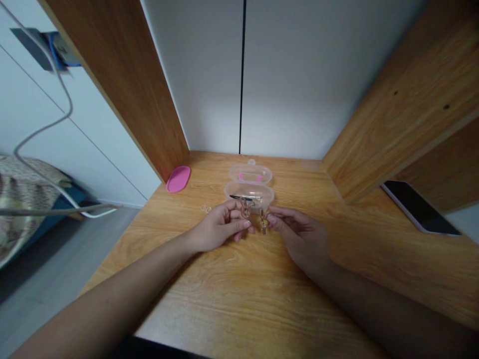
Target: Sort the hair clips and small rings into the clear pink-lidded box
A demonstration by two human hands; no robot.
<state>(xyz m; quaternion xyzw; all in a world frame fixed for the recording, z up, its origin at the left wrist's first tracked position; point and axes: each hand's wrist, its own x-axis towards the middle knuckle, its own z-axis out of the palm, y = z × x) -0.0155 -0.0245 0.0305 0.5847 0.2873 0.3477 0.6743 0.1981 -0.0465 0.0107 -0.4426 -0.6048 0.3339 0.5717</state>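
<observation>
Both my hands are raised just above the wooden desk (239,294), in front of an opened clear plastic case (228,192). Between the thumb and fingers of my left hand (219,227) is a rose-gold metal clip (246,207) with looped wire parts. My right hand (303,237) pinches a second rose-gold clip (264,224), a small gap away from the first. The case's lid (250,172) lies back and shows pink tabs. Inside the case a slim black item (239,197) and some thin metallic pieces are visible, partly hidden by my left hand.
A pink oval tray (178,179) lies at the back left. Small gold-coloured loops (206,209) rest left of the case. On the right is a phone (419,207). Wooden panels rise on both sides, a pale wall (284,89) behind. A white cable (67,99) hangs at left.
</observation>
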